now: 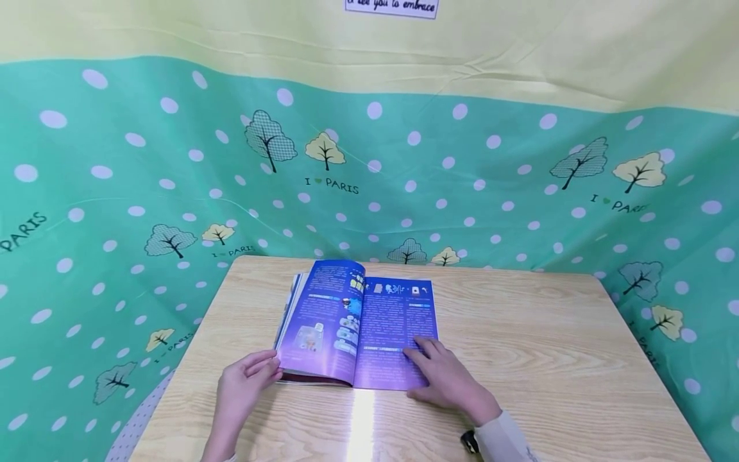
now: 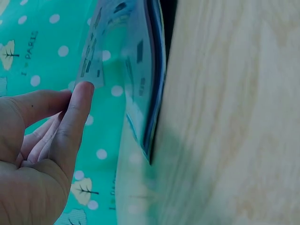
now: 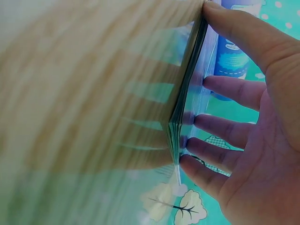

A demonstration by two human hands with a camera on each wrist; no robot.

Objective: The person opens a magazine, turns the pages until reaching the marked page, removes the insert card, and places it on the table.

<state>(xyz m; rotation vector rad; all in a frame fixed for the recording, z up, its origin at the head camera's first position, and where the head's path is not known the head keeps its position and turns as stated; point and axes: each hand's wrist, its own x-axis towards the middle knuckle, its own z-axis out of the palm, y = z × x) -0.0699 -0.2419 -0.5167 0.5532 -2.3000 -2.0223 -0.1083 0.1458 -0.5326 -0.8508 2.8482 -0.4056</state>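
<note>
A magazine point(image 1: 383, 321) with purple-blue printed pages lies spread on the table. At its lower left corner, the left hand point(image 1: 242, 385) pinches the edge of a left-hand page point(image 1: 323, 321) between thumb and fingers. That page point(image 2: 93, 56) is raised apart from the pages point(image 2: 145, 84) beneath it in the left wrist view. Over the lower right part of the magazine, the right hand point(image 1: 444, 378) rests with its fingers spread. Its fingertips touch the right-hand page, and its thumb lies by the lower edge, as the right wrist view also shows.
The wooden table point(image 1: 531, 346) extends to the right of the magazine, with a bright reflection in front. Behind and at both sides hangs a green dotted curtain point(image 1: 462, 167) with tree prints. A black object point(image 1: 470, 441), perhaps a wrist strap, shows beside the right sleeve point(image 1: 503, 437).
</note>
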